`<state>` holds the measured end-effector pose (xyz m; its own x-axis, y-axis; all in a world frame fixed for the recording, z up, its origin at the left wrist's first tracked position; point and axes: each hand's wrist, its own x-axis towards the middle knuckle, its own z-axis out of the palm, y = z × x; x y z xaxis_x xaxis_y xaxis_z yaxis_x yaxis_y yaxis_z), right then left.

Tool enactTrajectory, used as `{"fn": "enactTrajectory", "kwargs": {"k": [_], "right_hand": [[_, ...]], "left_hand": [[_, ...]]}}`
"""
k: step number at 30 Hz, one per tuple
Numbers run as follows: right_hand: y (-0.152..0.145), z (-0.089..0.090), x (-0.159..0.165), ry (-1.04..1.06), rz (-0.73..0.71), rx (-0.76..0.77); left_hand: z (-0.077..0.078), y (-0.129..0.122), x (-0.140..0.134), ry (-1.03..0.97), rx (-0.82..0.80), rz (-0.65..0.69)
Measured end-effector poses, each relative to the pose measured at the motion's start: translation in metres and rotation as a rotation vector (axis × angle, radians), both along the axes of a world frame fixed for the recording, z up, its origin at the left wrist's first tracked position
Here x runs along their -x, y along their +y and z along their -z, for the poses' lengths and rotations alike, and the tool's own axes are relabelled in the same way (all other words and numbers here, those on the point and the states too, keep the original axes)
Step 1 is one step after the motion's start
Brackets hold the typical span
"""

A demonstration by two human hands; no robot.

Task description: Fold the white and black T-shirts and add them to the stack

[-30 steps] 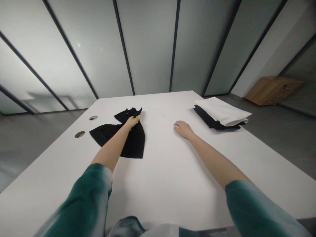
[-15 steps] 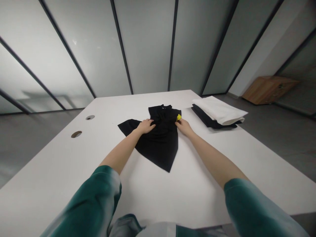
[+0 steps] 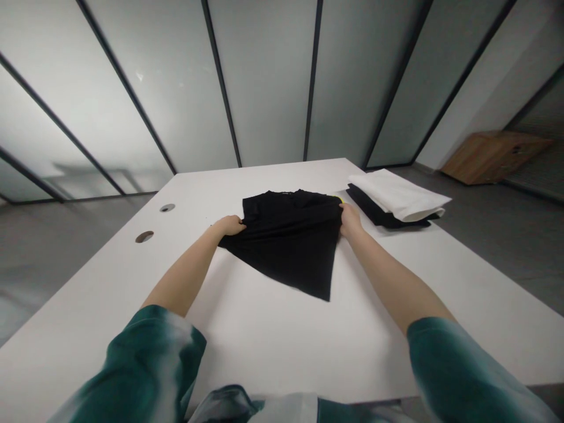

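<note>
A black T-shirt (image 3: 291, 247) is spread on the white table (image 3: 273, 346), its collar at the far side and its hem slanting toward me. My left hand (image 3: 230, 225) pinches its left edge below the sleeve. At the opposite edge, my right hand (image 3: 350, 220) grips the cloth near the right sleeve. A small bit of yellow (image 3: 339, 198) peeks out just beyond my right fingers; most of it is hidden. Between the hands the fabric is pulled wide, with a few soft creases across the chest.
A folded white cloth (image 3: 399, 197) lies on a folded black cloth (image 3: 374, 214) at the table's right edge. Two round holes, one far (image 3: 167, 208) and one near (image 3: 144, 237), pierce the left side. A wooden cabinet (image 3: 493, 157) stands beyond, right of the frosted glass wall (image 3: 268, 82).
My hands have moved apart, left hand leftward and right hand rightward. The bunched T-shirt is now stretched wider and flatter, and the yellow bit is mostly covered.
</note>
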<state>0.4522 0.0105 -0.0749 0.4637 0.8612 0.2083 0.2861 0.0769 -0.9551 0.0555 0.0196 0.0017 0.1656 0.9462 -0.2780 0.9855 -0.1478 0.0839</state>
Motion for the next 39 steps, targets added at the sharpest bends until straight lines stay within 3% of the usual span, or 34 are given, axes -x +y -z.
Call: {"fn": "enactTrajectory", "kwargs": {"k": [3,7,9,12,15,17,20,25,29,33,36,39], "right_hand": [[-0.007,-0.005,-0.009,-0.028,0.263,0.019],[-0.024,-0.019,-0.014,-0.409,0.4,-0.046],[-0.031,-0.024,-0.006,-0.639,0.281,-0.088],[-0.036,-0.024,0.015,-0.911,-0.033,-0.105],[-0.037,-0.017,0.032,-1.079,-0.238,0.04],[-0.038,-0.013,0.036,-1.132,-0.304,0.174],[-0.039,-0.014,0.037,-1.146,-0.31,0.252],[-0.04,-0.025,0.037,-1.142,-0.156,0.285],[-0.038,-0.028,0.037,-1.156,-0.068,0.343],[-0.028,-0.028,0.032,-1.129,-0.088,0.399],[-0.015,-0.029,0.019,-0.979,-0.143,0.374],[0.005,-0.033,-0.004,-0.602,-0.158,0.281]], "left_hand": [[-0.014,-0.002,-0.003,0.08,0.077,-0.036],[-0.01,-0.011,-0.02,0.036,-0.347,-0.001],[0.003,-0.014,-0.03,-0.014,-0.448,0.119],[0.024,-0.013,-0.043,-0.053,-0.351,0.28],[0.036,-0.009,-0.048,-0.066,-0.223,0.299],[0.035,-0.009,-0.049,-0.066,-0.195,0.28],[0.025,-0.01,-0.047,-0.039,-0.192,0.186],[0.009,-0.011,-0.047,0.024,-0.241,0.005],[0.009,-0.005,-0.044,0.06,-0.261,-0.045],[0.017,-0.003,-0.032,0.006,-0.307,-0.128],[0.022,0.0,-0.022,-0.052,-0.34,-0.204],[0.022,0.013,-0.011,-0.182,-0.301,-0.238]]}}
